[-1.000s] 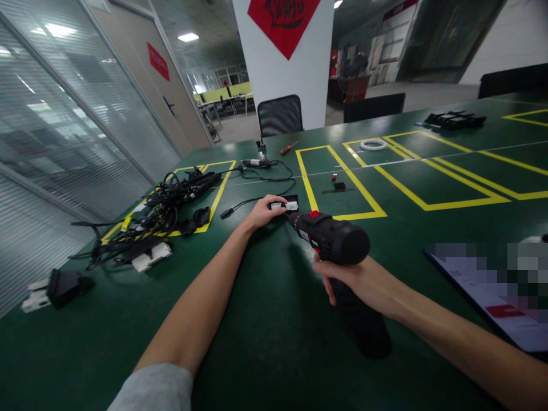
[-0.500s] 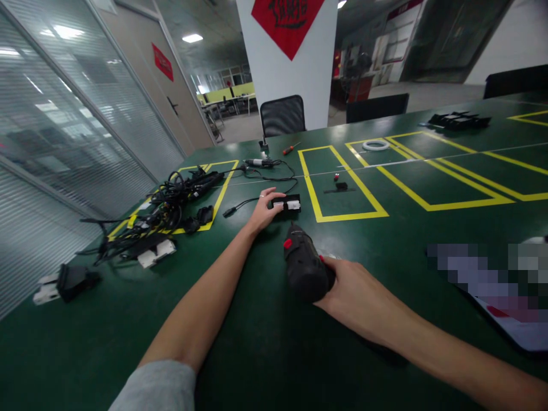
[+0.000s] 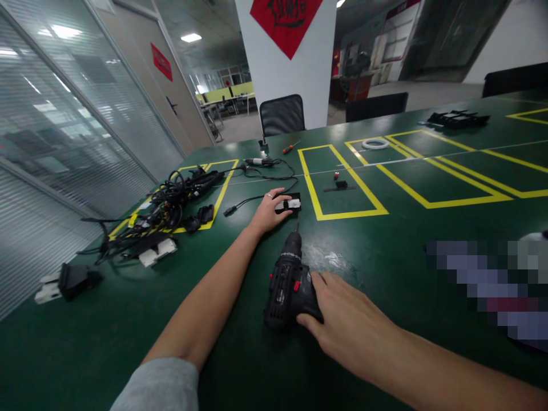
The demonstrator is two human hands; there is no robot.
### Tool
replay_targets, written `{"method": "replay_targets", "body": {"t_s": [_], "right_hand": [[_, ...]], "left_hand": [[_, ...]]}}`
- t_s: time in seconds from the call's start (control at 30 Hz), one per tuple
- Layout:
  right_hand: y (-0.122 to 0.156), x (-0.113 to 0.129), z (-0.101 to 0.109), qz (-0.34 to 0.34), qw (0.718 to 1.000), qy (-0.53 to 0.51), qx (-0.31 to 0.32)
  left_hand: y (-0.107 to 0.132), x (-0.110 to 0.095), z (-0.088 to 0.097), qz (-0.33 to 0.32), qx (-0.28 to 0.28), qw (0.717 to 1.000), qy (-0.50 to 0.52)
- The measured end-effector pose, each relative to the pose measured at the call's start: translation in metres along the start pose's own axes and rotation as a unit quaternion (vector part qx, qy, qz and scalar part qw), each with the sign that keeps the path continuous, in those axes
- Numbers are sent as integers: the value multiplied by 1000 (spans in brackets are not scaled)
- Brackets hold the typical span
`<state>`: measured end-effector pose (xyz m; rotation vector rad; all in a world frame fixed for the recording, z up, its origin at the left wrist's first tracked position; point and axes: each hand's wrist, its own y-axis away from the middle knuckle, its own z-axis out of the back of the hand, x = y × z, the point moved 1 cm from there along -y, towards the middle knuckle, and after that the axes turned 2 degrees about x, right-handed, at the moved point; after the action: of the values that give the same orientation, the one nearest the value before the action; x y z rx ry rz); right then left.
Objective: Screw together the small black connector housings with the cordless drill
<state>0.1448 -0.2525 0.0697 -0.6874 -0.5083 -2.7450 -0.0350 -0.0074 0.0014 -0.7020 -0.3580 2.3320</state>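
Observation:
My left hand (image 3: 270, 212) grips a small black-and-white block (image 3: 293, 204) on the green table, its fingers closed over the left end. My right hand (image 3: 336, 302) is wrapped round the handle of a black cordless drill (image 3: 285, 285) with red buttons. The drill lies on its side, low over the table, with its bit pointing away from me. The tip of the bit is close to the near edge of the block; I cannot tell whether they touch. A thin black cable with a plug (image 3: 230, 211) runs behind my left hand.
A tangle of black cables (image 3: 175, 197) lies at the left, with black-and-white parts (image 3: 157, 252) near it. Yellow tape rectangles (image 3: 351, 216) mark the table. A screwdriver (image 3: 289, 149) and a white ring (image 3: 375, 144) lie farther back. A blurred-out flat object (image 3: 483, 279) is at the right.
My right hand has turned the drill onto its side, so its top and bit now show. My left hand and the block have shifted slightly.

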Motion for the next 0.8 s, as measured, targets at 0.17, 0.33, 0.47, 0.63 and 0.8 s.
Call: {"method": "replay_targets", "body": {"t_s": [0.17, 0.33, 0.47, 0.63, 0.8], "right_hand": [[-7, 6, 21, 2, 999, -1, 42], [-77, -11, 58, 55, 977, -91, -183], [-151, -30, 68, 52, 926, -257, -271], [-200, -33, 51, 89, 922, -296, -233], [-211, -36, 40, 119, 918, -277, -256]], "left_hand": [[1, -5, 2, -2, -26, 999, -23], [1, -11, 2, -10, -72, 997, -38], [2, -16, 5, -34, -123, 991, -49], [3, -22, 6, -85, -122, 985, -86], [1, -22, 3, -119, -79, 984, -103]]}}
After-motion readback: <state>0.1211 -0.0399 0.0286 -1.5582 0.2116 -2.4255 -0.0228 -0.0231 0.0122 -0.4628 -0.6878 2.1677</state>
